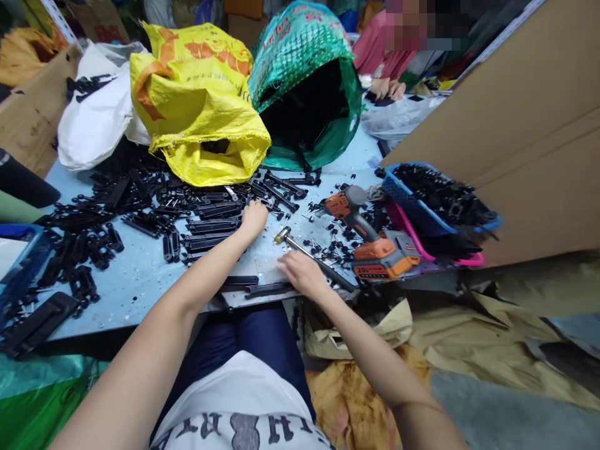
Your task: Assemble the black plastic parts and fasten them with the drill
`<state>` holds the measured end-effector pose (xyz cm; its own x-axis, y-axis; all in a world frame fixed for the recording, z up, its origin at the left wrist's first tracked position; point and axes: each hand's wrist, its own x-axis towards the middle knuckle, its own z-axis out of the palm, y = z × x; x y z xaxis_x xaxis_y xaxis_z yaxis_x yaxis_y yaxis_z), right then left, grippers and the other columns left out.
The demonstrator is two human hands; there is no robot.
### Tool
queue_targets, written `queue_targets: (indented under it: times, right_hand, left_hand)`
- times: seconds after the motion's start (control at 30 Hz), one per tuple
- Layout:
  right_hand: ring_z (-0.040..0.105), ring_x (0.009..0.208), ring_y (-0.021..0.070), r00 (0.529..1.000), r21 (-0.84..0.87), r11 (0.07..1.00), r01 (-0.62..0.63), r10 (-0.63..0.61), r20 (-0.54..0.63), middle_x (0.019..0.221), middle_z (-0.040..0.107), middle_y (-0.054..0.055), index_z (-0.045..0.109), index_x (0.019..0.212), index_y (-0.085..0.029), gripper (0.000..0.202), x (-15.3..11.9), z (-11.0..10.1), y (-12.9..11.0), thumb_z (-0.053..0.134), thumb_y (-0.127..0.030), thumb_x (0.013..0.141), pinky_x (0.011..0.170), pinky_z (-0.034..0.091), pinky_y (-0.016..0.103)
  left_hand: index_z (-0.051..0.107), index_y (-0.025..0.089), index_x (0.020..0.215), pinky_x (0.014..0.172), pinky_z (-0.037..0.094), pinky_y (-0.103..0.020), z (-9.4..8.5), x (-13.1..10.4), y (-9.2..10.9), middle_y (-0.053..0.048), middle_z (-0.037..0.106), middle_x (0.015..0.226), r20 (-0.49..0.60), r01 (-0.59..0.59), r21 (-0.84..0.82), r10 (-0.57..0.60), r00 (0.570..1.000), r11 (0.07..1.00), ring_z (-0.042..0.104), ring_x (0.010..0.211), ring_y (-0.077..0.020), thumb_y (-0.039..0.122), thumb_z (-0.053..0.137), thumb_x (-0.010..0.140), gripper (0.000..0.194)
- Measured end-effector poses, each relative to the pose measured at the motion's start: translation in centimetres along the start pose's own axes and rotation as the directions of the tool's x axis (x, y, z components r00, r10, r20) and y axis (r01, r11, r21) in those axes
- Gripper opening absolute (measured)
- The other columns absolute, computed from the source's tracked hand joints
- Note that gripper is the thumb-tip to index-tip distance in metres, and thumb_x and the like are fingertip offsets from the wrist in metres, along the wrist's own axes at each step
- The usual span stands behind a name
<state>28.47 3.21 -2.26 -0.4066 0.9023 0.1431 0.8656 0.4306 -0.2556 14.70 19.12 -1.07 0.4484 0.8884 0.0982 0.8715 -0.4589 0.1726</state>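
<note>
My left hand (255, 217) is among the black plastic parts, its fingers bent and pressed together; what they hold, if anything, is hidden. Beside it lies a row of long black plastic bars (213, 225). Near the table's front edge, my right hand (304, 273) is slightly blurred, with its fingers stretched out and nothing visible in them. Just left of that hand, a long black part (269, 290) lies along the edge, close to another black bar (241, 280). A hammer (319, 257) rests to the right, its metal head just beyond my right fingers.
An orange and grey cordless power tool (363, 228) stands among small black pieces with metal pins. Behind are a yellow sack (201, 106), a green sack (304, 81) and a white sack (96, 119). A blue basket (417, 197) sits right, by cardboard (515, 144). Another person's hands (388, 89) work beyond.
</note>
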Motion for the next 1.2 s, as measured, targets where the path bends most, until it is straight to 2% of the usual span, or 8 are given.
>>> queue_targets:
  times: [0.13, 0.27, 0.37, 0.47, 0.63, 0.8, 1.0, 1.2]
  right_hand:
    - [0.056, 0.095, 0.0224, 0.908, -0.040, 0.908, -0.418, 0.416, -0.045, 0.102, 0.063, 0.011, 0.062, 0.103, -0.018, 0.031, 6.4, -1.5, 4.8, 0.036, -0.034, 0.094, 0.078, 0.041, 0.031]
    - [0.059, 0.096, 0.0238, 0.777, -0.051, 0.776, -0.628, 0.630, 0.015, 0.105, 0.064, 0.015, 0.063, 0.105, -0.015, 0.029, 11.9, -0.9, 7.6, 0.044, -0.030, 0.090, 0.080, 0.043, 0.031]
    - [0.059, 0.096, 0.0238, 0.780, -0.023, 0.781, -0.624, 0.625, 0.039, 0.100, 0.066, 0.015, 0.066, 0.098, -0.012, 0.024, 12.7, -0.6, 7.5, 0.048, -0.021, 0.085, 0.082, 0.043, 0.031]
    - [0.060, 0.092, 0.0211, 0.829, 0.078, 0.832, -0.550, 0.555, -0.069, 0.099, 0.066, 0.012, 0.065, 0.095, -0.012, 0.023, 11.1, -1.1, 5.6, 0.046, -0.020, 0.084, 0.083, 0.043, 0.031]
    - [0.059, 0.066, 0.0140, 0.934, 0.481, 0.869, -0.112, 0.257, -0.247, 0.082, 0.064, 0.006, 0.063, 0.085, -0.016, 0.023, 6.5, -1.5, -1.8, 0.054, -0.036, 0.083, 0.066, 0.048, 0.027]
    - [0.061, 0.070, 0.0149, 0.959, 0.583, 0.812, -0.031, 0.188, -0.211, 0.079, 0.064, 0.005, 0.063, 0.084, -0.019, 0.025, 3.0, 0.4, -6.2, 0.055, -0.042, 0.084, 0.064, 0.051, 0.027]
    - [0.061, 0.080, 0.0182, 0.958, 0.470, 0.883, -0.006, 0.141, -0.252, 0.082, 0.064, 0.008, 0.064, 0.082, -0.020, 0.026, 1.5, 2.0, -6.6, 0.048, -0.039, 0.089, 0.073, 0.052, 0.032]
    - [0.060, 0.085, 0.0173, 0.975, 0.357, 0.934, 0.027, 0.055, -0.217, 0.091, 0.063, 0.009, 0.065, 0.091, -0.021, 0.027, 0.4, 2.2, -7.0, 0.042, -0.035, 0.092, 0.077, 0.051, 0.031]
  left_hand:
    - [0.058, 0.004, 0.093, 0.080, 0.044, -0.040, 0.1, -0.1, 0.8, -0.020, 0.061, 0.096, -0.011, -0.021, -0.014, 0.021, 1.000, 1.000, 0.056, 0.096, -0.0281, 0.002, 0.038, 0.082, 0.024]
    - [0.056, 0.013, 0.094, 0.081, 0.047, -0.035, -2.6, -6.3, -0.4, -0.011, 0.061, 0.094, -0.234, -0.019, -0.285, -0.050, 0.971, 0.958, 0.059, 0.090, -0.0215, 0.016, 0.049, 0.082, 0.014]
    - [0.054, 0.016, 0.100, 0.075, 0.051, -0.030, -4.1, -13.4, -3.3, -0.005, 0.061, 0.092, -0.336, 0.047, -0.690, -0.377, 0.863, 0.722, 0.064, 0.080, -0.0157, 0.025, 0.057, 0.079, 0.023]
    - [0.055, 0.015, 0.096, 0.076, 0.054, -0.032, -3.4, -19.9, -6.2, -0.006, 0.062, 0.090, -0.167, 0.098, -0.927, -0.632, 0.757, 0.362, 0.067, 0.082, -0.0181, 0.033, 0.065, 0.074, 0.030]
    - [0.055, 0.014, 0.091, 0.080, 0.054, -0.036, 0.2, -24.1, -7.0, -0.007, 0.064, 0.090, -0.036, 0.046, -0.995, -0.722, 0.691, 0.094, 0.068, 0.085, -0.0211, 0.035, 0.069, 0.070, 0.034]
    - [0.056, 0.014, 0.099, 0.081, 0.054, -0.034, 1.2, -23.7, -6.2, -0.011, 0.064, 0.098, -0.129, 0.073, -0.962, -0.669, 0.732, 0.264, 0.066, 0.091, -0.0209, 0.036, 0.060, 0.079, 0.030]
    - [0.063, 0.018, 0.099, 0.093, 0.050, -0.040, 1.1, -24.4, -6.9, -0.011, 0.065, 0.105, -0.434, -0.016, -0.555, -0.274, 0.858, 0.832, 0.062, 0.102, -0.0218, 0.027, 0.052, 0.086, 0.019]
    - [0.064, 0.016, 0.101, 0.085, 0.053, -0.038, 1.2, -24.2, -8.9, -0.013, 0.069, 0.098, -0.473, -0.146, -0.353, -0.041, 0.880, 0.924, 0.066, 0.094, -0.0220, 0.022, 0.045, 0.089, 0.023]
